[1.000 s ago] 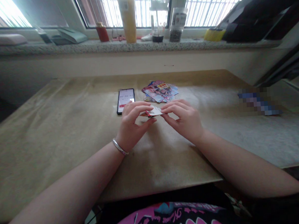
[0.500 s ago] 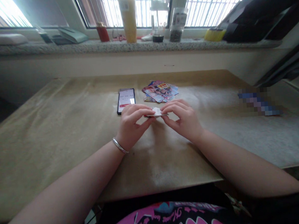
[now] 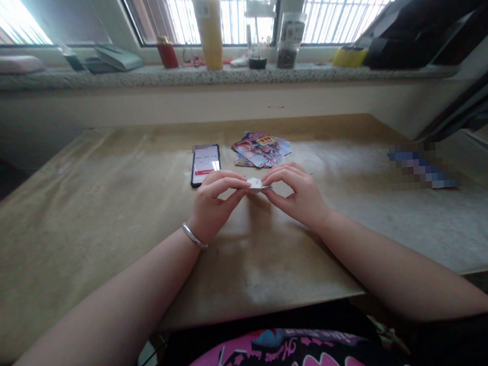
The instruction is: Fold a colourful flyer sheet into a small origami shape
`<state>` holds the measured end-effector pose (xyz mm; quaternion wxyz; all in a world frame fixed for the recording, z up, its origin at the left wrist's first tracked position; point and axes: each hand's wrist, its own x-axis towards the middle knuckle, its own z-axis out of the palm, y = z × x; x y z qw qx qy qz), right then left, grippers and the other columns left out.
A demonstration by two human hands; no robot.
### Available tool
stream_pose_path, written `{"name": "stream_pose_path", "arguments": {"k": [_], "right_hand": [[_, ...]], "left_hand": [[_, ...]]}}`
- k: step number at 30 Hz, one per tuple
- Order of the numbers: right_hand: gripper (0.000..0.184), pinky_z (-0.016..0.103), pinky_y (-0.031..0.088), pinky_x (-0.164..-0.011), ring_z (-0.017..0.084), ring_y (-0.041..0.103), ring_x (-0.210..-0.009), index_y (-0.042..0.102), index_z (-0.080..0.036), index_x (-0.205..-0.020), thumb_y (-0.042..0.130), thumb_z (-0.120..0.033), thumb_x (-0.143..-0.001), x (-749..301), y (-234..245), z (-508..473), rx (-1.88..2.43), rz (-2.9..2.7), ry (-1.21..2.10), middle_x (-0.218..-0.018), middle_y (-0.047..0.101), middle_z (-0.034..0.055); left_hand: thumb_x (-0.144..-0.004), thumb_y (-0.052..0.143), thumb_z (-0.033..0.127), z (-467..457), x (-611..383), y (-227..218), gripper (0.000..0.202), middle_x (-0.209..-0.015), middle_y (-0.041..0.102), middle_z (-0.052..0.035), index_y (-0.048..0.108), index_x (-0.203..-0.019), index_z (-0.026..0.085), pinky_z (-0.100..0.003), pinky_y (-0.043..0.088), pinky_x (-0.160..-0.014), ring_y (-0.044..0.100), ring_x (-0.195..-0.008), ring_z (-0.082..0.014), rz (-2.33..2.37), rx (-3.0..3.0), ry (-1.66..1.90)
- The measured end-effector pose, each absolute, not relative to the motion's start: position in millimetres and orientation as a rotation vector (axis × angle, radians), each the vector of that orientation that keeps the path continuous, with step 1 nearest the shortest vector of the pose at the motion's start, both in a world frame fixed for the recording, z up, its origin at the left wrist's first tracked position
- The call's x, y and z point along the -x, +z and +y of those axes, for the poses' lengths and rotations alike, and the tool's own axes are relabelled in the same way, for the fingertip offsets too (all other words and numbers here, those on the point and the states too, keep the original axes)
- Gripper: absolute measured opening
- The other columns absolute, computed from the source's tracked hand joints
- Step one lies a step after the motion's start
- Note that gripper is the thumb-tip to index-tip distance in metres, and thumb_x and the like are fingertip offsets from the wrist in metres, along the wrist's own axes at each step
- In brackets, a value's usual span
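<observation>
A small piece of folded white paper (image 3: pixel 254 184) is pinched between both hands just above the table. My left hand (image 3: pixel 218 199), with a silver bangle at its wrist, grips the paper's left side between thumb and fingers. On the paper's right side, my right hand (image 3: pixel 297 193) holds it in the same way. The fingers cover most of the paper's edges. Beyond the hands lies a loose pile of colourful printed leaflets (image 3: pixel 262 150). A phone (image 3: pixel 206 160) with a lit timer screen rests on the table past my left hand.
The wide tan tabletop (image 3: pixel 105 231) meets a wall below a stone windowsill (image 3: pixel 115 79). Along the sill stand a red bottle (image 3: pixel 167 53), a tall yellow container (image 3: pixel 211 37), a clear jar (image 3: pixel 290 43) and a black bag (image 3: pixel 421 25). A blurred-out blue item (image 3: pixel 422 167) lies at right.
The paper is tilted slightly differently, and its white face has shifted a little left. Both hands have moved slightly left while keeping hold. The phone and leaflets stay put.
</observation>
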<state>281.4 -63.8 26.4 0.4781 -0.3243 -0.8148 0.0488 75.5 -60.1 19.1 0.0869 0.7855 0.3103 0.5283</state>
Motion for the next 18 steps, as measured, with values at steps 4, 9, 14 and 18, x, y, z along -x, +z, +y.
{"name": "stream_pose_path", "arguments": {"k": [4, 9, 14, 18], "right_hand": [[0.003, 0.038, 0.050, -0.084, 0.019, 0.063, -0.086, 0.062, -0.024, -0.082, 0.063, -0.021, -0.082, -282.8, 24.1, -61.5, 0.799, -1.974, 0.098, -0.086, 0.071, 0.0029], [0.003, 0.039, 0.049, -0.088, 0.020, 0.063, -0.091, 0.063, -0.025, -0.081, 0.064, -0.023, -0.083, -281.8, 23.9, -63.8, 0.793, -2.018, 0.075, -0.087, 0.071, 0.0026], [0.003, 0.040, 0.050, -0.086, 0.021, 0.063, -0.091, 0.063, -0.025, -0.080, 0.065, -0.026, -0.082, -279.6, 25.6, -66.9, 0.810, -2.022, 0.085, -0.085, 0.070, 0.0029], [0.003, 0.039, 0.051, -0.086, 0.020, 0.063, -0.089, 0.062, -0.025, -0.080, 0.064, -0.022, -0.080, -279.5, 26.2, -65.9, 0.785, -2.010, 0.108, -0.084, 0.070, 0.0026]], "left_hand": [[-0.085, 0.064, 0.028, -60.4, -75.7, 20.5, 0.009, -0.085, 0.071, -0.0029, 0.067, -0.081, 0.021, -0.032, 0.050, -0.079, 0.064, -0.081, -0.0148, 0.976, -2.416, 1.532], [-0.085, 0.065, 0.032, -61.4, -75.6, 22.5, 0.011, -0.083, 0.072, -0.0004, 0.068, -0.079, 0.023, -0.035, 0.047, -0.084, 0.064, -0.078, -0.0148, 1.031, -2.617, 1.441], [-0.087, 0.062, 0.032, -62.5, -75.4, 23.0, 0.012, -0.082, 0.072, -0.0001, 0.068, -0.080, 0.024, -0.034, 0.047, -0.085, 0.064, -0.078, -0.0143, 1.057, -2.587, 1.457], [-0.086, 0.061, 0.031, -63.0, -76.0, 24.0, 0.013, -0.080, 0.071, -0.0006, 0.067, -0.077, 0.023, -0.034, 0.047, -0.083, 0.064, -0.076, -0.0146, 1.049, -2.564, 1.477]]}}
